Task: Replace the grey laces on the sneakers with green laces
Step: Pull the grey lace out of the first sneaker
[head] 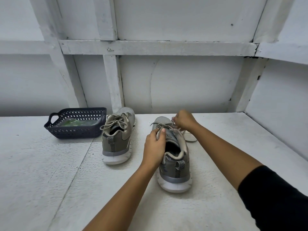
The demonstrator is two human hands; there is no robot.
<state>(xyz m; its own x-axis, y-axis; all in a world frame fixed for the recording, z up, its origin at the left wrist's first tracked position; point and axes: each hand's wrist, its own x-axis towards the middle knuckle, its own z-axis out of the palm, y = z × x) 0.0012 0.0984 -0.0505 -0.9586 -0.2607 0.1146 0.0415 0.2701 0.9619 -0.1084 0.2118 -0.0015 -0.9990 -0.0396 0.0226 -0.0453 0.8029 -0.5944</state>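
Head view, looking down onto a white, rough-textured tabletop [41,172].

On it, 2 grey sneakers, both upright, heels toward the camera and toes toward the wall.

Left sneaker [116,145] further back and to the left, untouched, with a tied grey lace [115,121] knotted in a bow over the tongue.

Right sneaker [176,170] nearer, a little apart from the other, between both arms.

Left grip [154,145] clamped on the right sneaker at its left side beside the opening, with curled fingers over the eyelet edge and the thumb across the tongue.

Right grip [184,120] together in a pinch on the loose grey lace [190,139], up by the eyelets nearest the toe. Lace undone there, with a slack loop on the tabletop just right of the shoe and a few crossings threaded over the tongue.

At the left of the tabletop, just beside the left sneaker, a dark blue lattice basket [75,131] with a loop handle on its left end.

Inside the basket, flat on its bottom, a clear packet with the green laces [70,123].

Black sleeve [275,200] on the right arm at the lower right edge; bare left forearm from the bottom centre.

Behind all this, a white wall [183,84] crossed by white-painted wooden battens.
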